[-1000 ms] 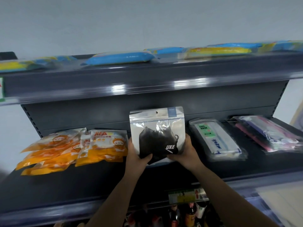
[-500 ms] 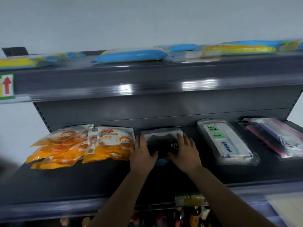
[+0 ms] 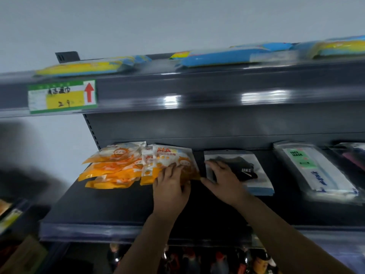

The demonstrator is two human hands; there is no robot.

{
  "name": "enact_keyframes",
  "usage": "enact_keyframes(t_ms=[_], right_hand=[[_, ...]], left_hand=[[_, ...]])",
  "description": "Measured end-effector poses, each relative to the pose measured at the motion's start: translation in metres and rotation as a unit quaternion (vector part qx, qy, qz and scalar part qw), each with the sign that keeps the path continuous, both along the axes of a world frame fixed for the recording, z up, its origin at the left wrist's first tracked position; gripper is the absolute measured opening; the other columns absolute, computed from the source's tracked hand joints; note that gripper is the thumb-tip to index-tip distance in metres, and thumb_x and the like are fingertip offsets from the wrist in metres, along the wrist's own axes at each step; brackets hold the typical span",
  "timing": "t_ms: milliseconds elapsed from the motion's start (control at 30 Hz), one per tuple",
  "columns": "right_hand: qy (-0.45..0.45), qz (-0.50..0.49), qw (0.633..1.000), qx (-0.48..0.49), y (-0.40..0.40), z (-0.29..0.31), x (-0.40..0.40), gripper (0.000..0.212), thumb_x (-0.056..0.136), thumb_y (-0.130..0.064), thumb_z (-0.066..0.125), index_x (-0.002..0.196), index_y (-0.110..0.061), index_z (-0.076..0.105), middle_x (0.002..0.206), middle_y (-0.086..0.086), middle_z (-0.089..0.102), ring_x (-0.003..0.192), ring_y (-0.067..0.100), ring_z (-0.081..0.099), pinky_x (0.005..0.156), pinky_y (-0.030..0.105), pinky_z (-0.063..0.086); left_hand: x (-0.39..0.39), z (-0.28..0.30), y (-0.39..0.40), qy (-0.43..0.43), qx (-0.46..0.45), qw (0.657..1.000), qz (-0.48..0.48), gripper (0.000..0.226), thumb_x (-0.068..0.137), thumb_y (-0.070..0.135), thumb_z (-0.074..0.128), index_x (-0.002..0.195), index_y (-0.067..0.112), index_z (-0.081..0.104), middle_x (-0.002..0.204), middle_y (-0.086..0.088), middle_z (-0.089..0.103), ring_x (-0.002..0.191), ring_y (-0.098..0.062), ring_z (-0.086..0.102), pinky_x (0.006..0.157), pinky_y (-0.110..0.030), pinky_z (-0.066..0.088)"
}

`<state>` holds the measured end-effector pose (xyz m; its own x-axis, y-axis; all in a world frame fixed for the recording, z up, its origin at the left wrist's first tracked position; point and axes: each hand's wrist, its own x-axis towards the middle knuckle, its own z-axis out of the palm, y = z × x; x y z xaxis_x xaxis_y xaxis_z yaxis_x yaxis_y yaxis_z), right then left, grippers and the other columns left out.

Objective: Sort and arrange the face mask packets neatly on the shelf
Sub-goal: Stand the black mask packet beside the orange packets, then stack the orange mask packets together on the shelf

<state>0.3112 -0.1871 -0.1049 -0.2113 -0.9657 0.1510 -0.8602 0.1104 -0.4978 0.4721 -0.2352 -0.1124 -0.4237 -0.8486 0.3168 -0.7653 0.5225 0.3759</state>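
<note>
From your head camera, your left hand (image 3: 170,186) lies flat on the near right corner of the front orange mask packet (image 3: 171,161), fingers straight and spread over it, pressing rather than gripping. Your right hand (image 3: 222,180) rests just beside it on the black mask packet (image 3: 240,171), fingers stretched out and loose over the packet's left part, thumb pointing toward the orange one; nothing is pinched or curled around. The black mask packet lies flat on the dark middle shelf (image 3: 110,210), just right of the orange pile, its far edge close to the back panel. The orange pile (image 3: 112,167) fans out untidily to the left, several packets overlapping at different angles. To the right of the black packet, apart from it, lies a clear packet labelled FACE MASK (image 3: 314,171), and beyond it another packet (image 3: 353,157) is cut by the picture's edge. On the upper shelf, blue and yellow packs (image 3: 223,57) lie flat, and a green and yellow price tag (image 3: 62,95) with a red arrow sits on its front rail. Bottles (image 3: 256,262) show dimly below.
</note>
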Motion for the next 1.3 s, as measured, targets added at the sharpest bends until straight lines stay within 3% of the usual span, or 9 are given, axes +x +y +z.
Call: enact_keyframes(t_ms=[167,333,467,633,833,967,1167,1200,1300], right_hand=[[-0.109,0.039,0.993,0.018,-0.036,0.011,0.032,0.055,0.088,-0.034,0.059,0.138,-0.020,0.039,0.139,0.005,0.044,0.128,0.022,0.045,0.100,0.025,0.037],[-0.122,0.007,0.988,0.094,-0.069,0.005,0.040,0.064,0.088,-0.037,0.058,0.143,-0.018,0.032,0.147,0.008,0.037,0.132,0.025,0.041,0.100,0.026,0.035],[-0.116,0.019,0.982,0.147,-0.087,-0.004,0.043,0.074,0.083,-0.040,0.061,0.145,-0.015,0.029,0.150,0.010,0.033,0.133,0.025,0.040,0.102,0.028,0.037],[-0.103,0.027,0.982,0.156,-0.094,-0.009,0.038,0.071,0.085,-0.045,0.055,0.146,-0.021,0.027,0.151,0.007,0.030,0.133,0.026,0.039,0.102,0.032,0.039],[-0.096,0.078,0.982,0.145,-0.090,-0.013,0.034,0.058,0.085,-0.039,0.058,0.138,-0.020,0.042,0.145,0.003,0.042,0.125,0.022,0.048,0.097,0.029,0.042],[-0.124,0.083,0.978,0.147,-0.083,-0.008,0.030,0.054,0.087,-0.036,0.058,0.137,-0.023,0.043,0.142,0.001,0.045,0.122,0.020,0.050,0.090,0.026,0.041],[-0.318,-0.041,0.945,0.057,-0.091,-0.004,0.035,0.029,0.086,-0.024,0.065,0.112,-0.014,0.058,0.103,0.002,0.064,0.082,0.014,0.059,0.064,0.018,0.046],[-0.352,-0.063,0.933,0.039,-0.092,-0.005,0.039,0.026,0.085,-0.022,0.066,0.108,-0.015,0.059,0.103,0.003,0.064,0.085,0.017,0.061,0.067,0.019,0.050],[-0.453,-0.124,0.882,0.024,-0.098,-0.009,0.047,0.057,0.072,-0.025,0.077,0.123,-0.014,0.054,0.118,0.007,0.063,0.100,0.026,0.064,0.086,0.041,0.055]], left_hand=[[0.041,0.005,-0.018,0.013,0.056,0.993,0.105,0.055,0.090,0.034,0.051,0.141,0.021,0.035,0.146,-0.001,0.036,0.133,-0.028,0.032,0.105,-0.043,0.033],[0.056,0.002,-0.037,0.103,0.180,0.967,0.149,0.059,0.089,0.029,0.057,0.141,0.013,0.034,0.139,-0.013,0.044,0.128,-0.037,0.039,0.099,-0.049,0.040],[0.047,0.009,-0.046,0.259,0.263,0.917,0.152,0.050,0.090,0.023,0.059,0.135,0.009,0.041,0.122,-0.008,0.055,0.113,-0.033,0.055,0.087,-0.037,0.047],[0.034,0.019,-0.056,0.409,0.320,0.830,0.204,0.052,0.085,0.027,0.067,0.128,0.003,0.049,0.116,-0.012,0.059,0.111,-0.032,0.056,0.098,-0.044,0.046],[0.020,0.020,-0.064,0.367,0.309,0.852,0.208,0.047,0.088,0.027,0.062,0.127,0.004,0.049,0.114,-0.012,0.058,0.111,-0.034,0.056,0.096,-0.045,0.048],[0.018,0.014,-0.066,0.351,0.278,0.874,0.189,0.027,0.092,0.013,0.056,0.118,0.008,0.053,0.116,-0.015,0.061,0.105,-0.032,0.058,0.089,-0.040,0.050],[0.040,0.001,-0.060,0.413,0.229,0.872,0.133,0.007,0.089,0.008,0.060,0.094,0.010,0.056,0.097,-0.005,0.061,0.098,-0.027,0.059,0.088,-0.043,0.050],[0.044,0.001,-0.058,0.420,0.222,0.872,0.121,0.009,0.088,0.007,0.061,0.090,0.013,0.056,0.096,-0.002,0.061,0.097,-0.025,0.058,0.087,-0.042,0.050],[0.061,0.002,-0.055,0.425,0.210,0.876,0.084,0.019,0.087,0.003,0.061,0.085,0.021,0.056,0.092,0.004,0.062,0.095,-0.021,0.058,0.085,-0.039,0.051]])
